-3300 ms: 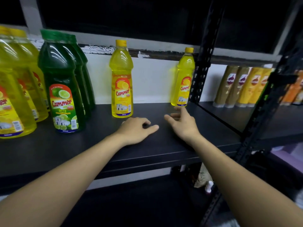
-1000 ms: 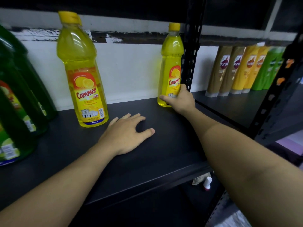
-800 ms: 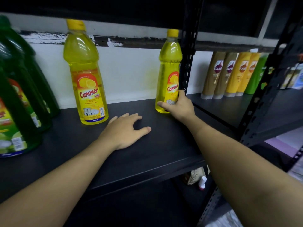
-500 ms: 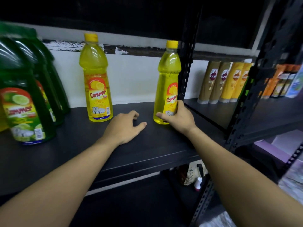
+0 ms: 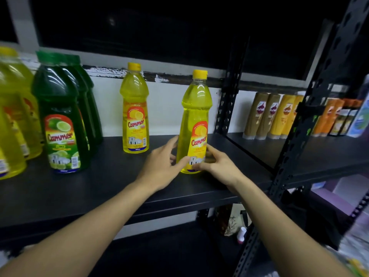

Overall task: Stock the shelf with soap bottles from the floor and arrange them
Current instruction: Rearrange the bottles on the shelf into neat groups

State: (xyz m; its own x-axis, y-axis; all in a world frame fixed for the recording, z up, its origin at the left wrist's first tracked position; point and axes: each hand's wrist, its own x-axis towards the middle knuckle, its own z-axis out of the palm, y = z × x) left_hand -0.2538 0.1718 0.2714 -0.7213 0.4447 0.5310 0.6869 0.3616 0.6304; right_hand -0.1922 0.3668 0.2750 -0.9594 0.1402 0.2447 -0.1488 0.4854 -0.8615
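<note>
Head view: yellow soap bottle [image 5: 194, 124] stood upright on the black shelf [image 5: 119, 186], right of a second yellow bottle [image 5: 135, 116] and well apart from the green bottles [image 5: 60, 116]. Left hand [image 5: 161, 166] and right hand [image 5: 219, 166] both cupped its base, thumbs in front, fingers behind; the hold looked firm, though blur left that uncertain. Step judged: arranging, not fetching. Next move probably calls for sliding it level with its neighbour, label outward, kept upright.

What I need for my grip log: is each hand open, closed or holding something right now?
Left hand: holding the nearer yellow bottle near its base.
Right hand: holding the same bottle from the other side.
</note>
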